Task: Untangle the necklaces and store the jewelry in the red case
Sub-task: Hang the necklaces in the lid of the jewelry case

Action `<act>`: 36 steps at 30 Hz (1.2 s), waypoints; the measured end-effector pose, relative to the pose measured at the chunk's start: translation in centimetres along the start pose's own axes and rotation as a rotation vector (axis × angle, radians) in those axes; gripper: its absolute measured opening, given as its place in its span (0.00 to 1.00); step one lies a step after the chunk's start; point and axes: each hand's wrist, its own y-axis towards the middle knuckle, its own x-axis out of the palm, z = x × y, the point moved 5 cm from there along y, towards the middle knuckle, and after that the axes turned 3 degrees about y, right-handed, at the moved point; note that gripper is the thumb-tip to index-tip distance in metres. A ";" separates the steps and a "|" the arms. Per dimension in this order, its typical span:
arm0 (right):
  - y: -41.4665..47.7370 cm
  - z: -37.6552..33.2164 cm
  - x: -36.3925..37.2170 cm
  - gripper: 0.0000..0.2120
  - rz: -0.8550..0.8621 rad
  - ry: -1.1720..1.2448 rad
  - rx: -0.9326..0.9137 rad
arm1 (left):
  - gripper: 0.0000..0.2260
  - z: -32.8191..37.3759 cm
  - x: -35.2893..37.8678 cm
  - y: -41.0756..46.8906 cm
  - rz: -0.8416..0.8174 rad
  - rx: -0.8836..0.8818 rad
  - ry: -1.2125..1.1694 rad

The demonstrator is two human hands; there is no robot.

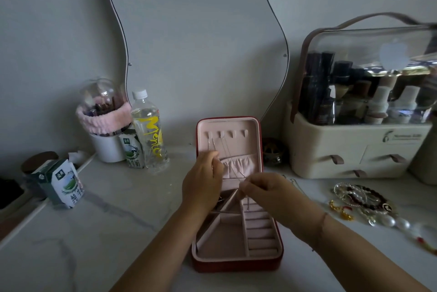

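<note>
Roughly midway, I judge: necklaces (223, 150) hang from hooks (233, 134) in the open red case (236, 264) on the desk (118, 220); left grip (205, 178) and right grip (262, 189) each pinch a chain (234, 171); bracelets (361, 197) lie unstored nearby

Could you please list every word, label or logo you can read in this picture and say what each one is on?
"Mento", in yellow letters on the clear bottle.
"金典" and "纯牛" on the milk carton at left.
"金典" and "牛奶" on the upright carton beside the bottle.
Apple-shaped logo, no words, on the organizer's clear lid.
Print on the organizer's cream base: too blurred to read.
</note>
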 end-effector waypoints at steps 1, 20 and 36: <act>0.3 -0.4 -0.2 0.12 0.000 0.051 0.008 | 0.17 0.0 0.2 0.1 -0.014 -0.007 0.002; 10.2 -1.6 -0.6 0.14 0.234 0.215 -0.054 | 0.22 -1.5 -0.3 0.2 0.113 -0.072 -0.313; -11.6 6.0 -8.4 0.02 0.553 -0.015 -0.001 | 0.21 5.7 -1.0 -8.0 -0.015 0.194 -0.482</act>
